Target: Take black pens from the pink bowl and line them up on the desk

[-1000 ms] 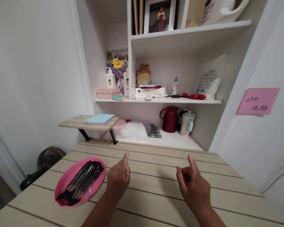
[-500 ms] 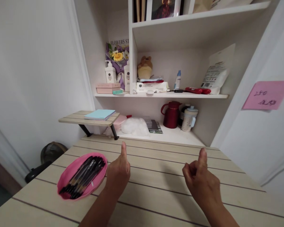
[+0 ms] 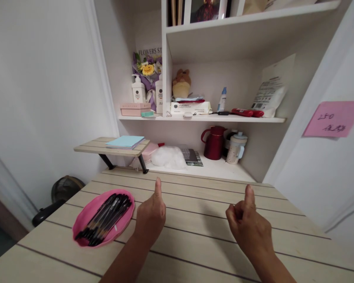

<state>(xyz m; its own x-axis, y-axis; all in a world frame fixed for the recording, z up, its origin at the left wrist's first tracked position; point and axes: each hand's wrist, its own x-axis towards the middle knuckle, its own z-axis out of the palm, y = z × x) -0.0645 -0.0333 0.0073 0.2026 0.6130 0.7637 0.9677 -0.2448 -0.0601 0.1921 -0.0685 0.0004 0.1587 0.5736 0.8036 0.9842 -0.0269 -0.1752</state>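
My left hand [image 3: 151, 214] is raised above the wooden tabletop, one finger pointing up and the others curled in. Just to its left is a pink oval tray [image 3: 126, 224] holding many black pens [image 3: 107, 218], laid side by side. My right hand [image 3: 249, 224] is also over the tabletop, further right, with one finger up and the rest folded. No object shows in either hand, and neither touches the tray. The inner sides of the curled fingers are partly hidden.
Behind the hands, a small raised stand [image 3: 91, 146] carries blue paper sheets [image 3: 125, 141]. A red jug [image 3: 214, 143] and a lidded cup [image 3: 236, 149] stand in the lower cubby beside a white fluffy bundle [image 3: 168, 158]. A pink note [image 3: 333, 119] sticks to the right wall.
My left hand has moved slightly right, and my right hand slightly left, so they are a little closer together. The pens and tray stay in place.
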